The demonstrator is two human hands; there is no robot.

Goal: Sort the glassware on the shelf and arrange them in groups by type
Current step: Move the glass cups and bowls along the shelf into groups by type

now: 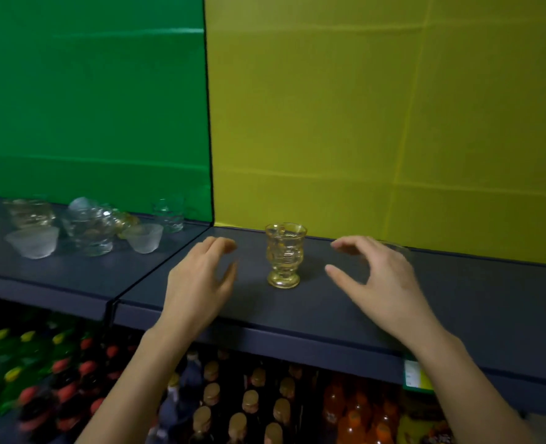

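A small amber footed glass stands upright alone on the dark grey shelf, in front of the yellow back panel. My left hand hovers just left of it and my right hand just right of it. Both have fingers spread, hold nothing, and do not touch the glass. On the shelf's left section sits a cluster of glassware: an amber bowl, two frosted bowls, a clear lumpy glass and a clear tumbler. A faint clear rim shows behind my right hand.
A green back panel stands behind the left section and a yellow one behind the right. Below the shelf are rows of bottles with coloured caps. A price tag hangs on the shelf's front edge.
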